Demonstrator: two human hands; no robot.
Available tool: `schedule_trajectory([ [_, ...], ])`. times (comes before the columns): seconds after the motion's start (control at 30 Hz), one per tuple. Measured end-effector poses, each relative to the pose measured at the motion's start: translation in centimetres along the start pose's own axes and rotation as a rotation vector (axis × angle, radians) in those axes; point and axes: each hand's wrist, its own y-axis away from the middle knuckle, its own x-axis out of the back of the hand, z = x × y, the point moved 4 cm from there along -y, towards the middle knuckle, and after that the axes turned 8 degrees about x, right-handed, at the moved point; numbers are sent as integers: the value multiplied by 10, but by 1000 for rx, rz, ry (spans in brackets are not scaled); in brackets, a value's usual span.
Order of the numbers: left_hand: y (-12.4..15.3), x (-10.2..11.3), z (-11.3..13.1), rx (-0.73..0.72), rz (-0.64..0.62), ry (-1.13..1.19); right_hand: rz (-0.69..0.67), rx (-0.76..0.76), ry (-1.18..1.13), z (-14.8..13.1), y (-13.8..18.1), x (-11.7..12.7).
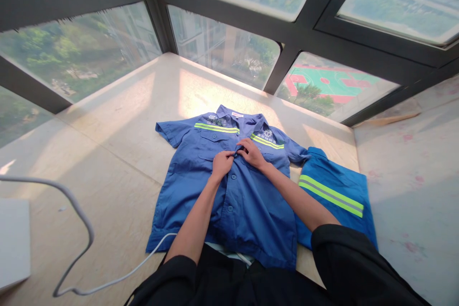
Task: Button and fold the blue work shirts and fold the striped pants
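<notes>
A blue short-sleeved work shirt (201, 186) lies spread front side up, its collar pointing away from me. Yellow-green reflective stripes cross its chest, and buttons run down the front placket. My left hand (223, 163) pinches the placket's edge at mid-chest. Right beside it, my right hand (251, 154) pinches the fabric at the same spot, fingers bent. Below the hands the placket lies closed with buttons showing; above them the collar gapes. The button between my fingertips is mostly hidden.
A folded blue garment (333, 167) with a reflective band lies at the right, touching the shirt's sleeve. A grey-white cable (86, 229) loops at the left near a white box (14, 239). Dark window frames (229, 2) and a patterned wall (412, 177) bound the pale ledge (118, 153).
</notes>
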Motion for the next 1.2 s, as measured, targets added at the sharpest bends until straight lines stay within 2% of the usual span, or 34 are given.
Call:
schedule_trajectory([
  [0.33, 0, 0, -1, 31, 25, 130, 84, -128, 226, -16, 2, 2],
  [0.47, -5, 0, -5, 22, -3, 150, 148, -172, 251, -24, 5, 6],
  [0.6, -6, 1, -8, 12, -23, 170, 214, -263, 54, -35, 8, 8],
  [0.67, -7, 1, -8, 7, -27, 180, 216, -462, -183, -34, 13, 5],
  [0.73, -7, 1, -9, 4, -26, 190, 161, -702, -441, -32, 18, -2],
  [0.8, -8, 1, -10, 5, -22, 199, 91, -848, -609, -31, 20, -6],
  [1.0, -8, 2, -9, -10, -20, 228, -21, -962, -759, -27, 12, -1],
  [1.2, -5, 5, -6, -36, -50, 280, -118, -1007, -776, -25, 3, -5],
])
